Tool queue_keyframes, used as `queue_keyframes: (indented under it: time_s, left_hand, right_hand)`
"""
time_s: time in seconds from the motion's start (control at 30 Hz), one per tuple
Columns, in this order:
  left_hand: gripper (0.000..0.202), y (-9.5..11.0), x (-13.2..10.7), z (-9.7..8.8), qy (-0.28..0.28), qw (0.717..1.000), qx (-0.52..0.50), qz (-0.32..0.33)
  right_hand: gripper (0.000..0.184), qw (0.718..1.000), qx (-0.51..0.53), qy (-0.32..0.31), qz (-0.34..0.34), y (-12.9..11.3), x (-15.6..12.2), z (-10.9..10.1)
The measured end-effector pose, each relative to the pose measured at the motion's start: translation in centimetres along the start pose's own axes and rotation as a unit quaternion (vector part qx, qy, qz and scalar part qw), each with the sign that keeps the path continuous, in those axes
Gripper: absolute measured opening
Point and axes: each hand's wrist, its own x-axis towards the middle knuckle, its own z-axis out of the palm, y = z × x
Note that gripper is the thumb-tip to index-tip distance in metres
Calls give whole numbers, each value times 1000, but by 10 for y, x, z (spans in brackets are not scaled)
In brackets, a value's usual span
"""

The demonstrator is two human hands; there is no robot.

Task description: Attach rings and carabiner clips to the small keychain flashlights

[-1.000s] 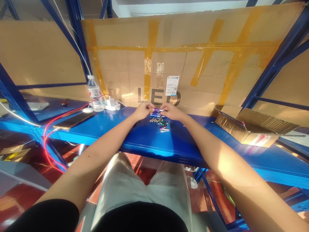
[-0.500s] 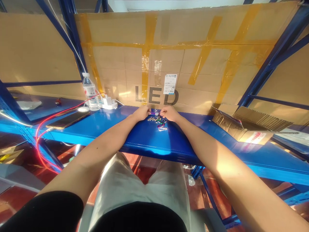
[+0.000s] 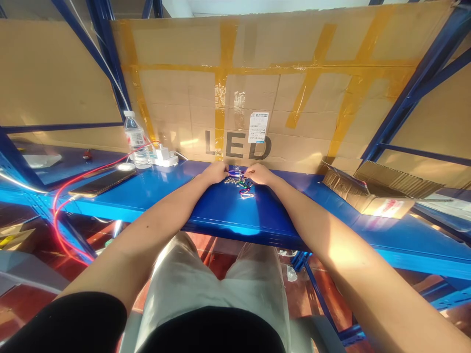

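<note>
My left hand (image 3: 216,172) is closed at the back of the blue table (image 3: 221,208), its fingers pinched on the end of a small shiny purple metal piece (image 3: 235,173). Just to the right, my right hand (image 3: 259,174) is also closed, thumb and fingertips together beside the other end of that piece. Whatever sits in the right fingertips is too small to make out. Below and between the hands lie several small gold-coloured metal parts (image 3: 231,181) and a cluster of shiny coloured clips (image 3: 246,192), carabiner-like, in pink, green and silver.
A large taped cardboard sheet (image 3: 294,98) stands behind the table. At left are a water bottle (image 3: 138,142), a white plug adapter (image 3: 164,157), a phone (image 3: 103,183) and a red cable (image 3: 59,191). An open cardboard box (image 3: 379,196) sits at right.
Both hands stay almost in place; the right fingers have shifted slightly about the purple piece. The view has moved a little.
</note>
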Motion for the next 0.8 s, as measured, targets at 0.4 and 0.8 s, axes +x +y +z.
queue_keyframes:
  time_s: [0.4,0.8]
  left_hand:
    - [10,2,-18,-47,-46,998,-42,5]
    - [71,13,-38,-129,-364,927,70,-55]
  right_hand:
    - [10,993,100,16,62,29,-15,-31]
    - [9,996,30,-83,33,-5,-22,-40]
